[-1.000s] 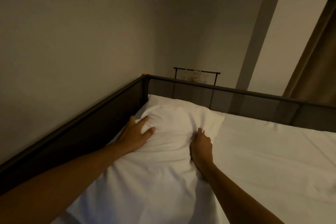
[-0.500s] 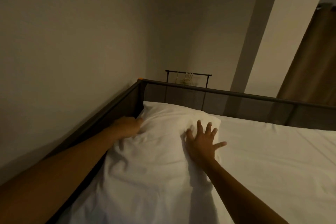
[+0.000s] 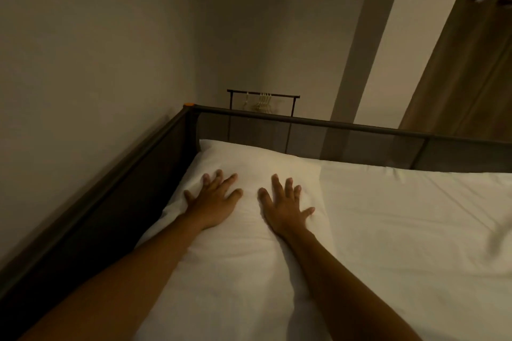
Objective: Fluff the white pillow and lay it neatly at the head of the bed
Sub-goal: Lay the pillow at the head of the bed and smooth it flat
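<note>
Two bare forearms reach in from the bottom edge, over soft white cloth with faint creases. The left hand [image 3: 213, 202] lies palm down on the pillow [image 3: 257, 166], fingers spread wide and gripping nothing. The right hand [image 3: 285, 206] lies the same way just beside it, flat and splayed, with a strip of bare cloth between the two thumbs. The pillow is white, plump and roughly rectangular, its surface smooth under the palms; it stretches from beneath the arms to the far corner of the bed, its far edge close against the frame [image 3: 332, 123]. To the right, the sheet [image 3: 415, 216] is white and flat with a few shallow folds. The frame is dark metal tube with dark mesh panels, meeting at a corner with a small orange cap [image 3: 189, 104]. Beyond it stand a thin black rack [image 3: 263, 95] with pale hangers, plain walls, and a brown curtain [image 3: 465, 69] with eyelets.
</note>
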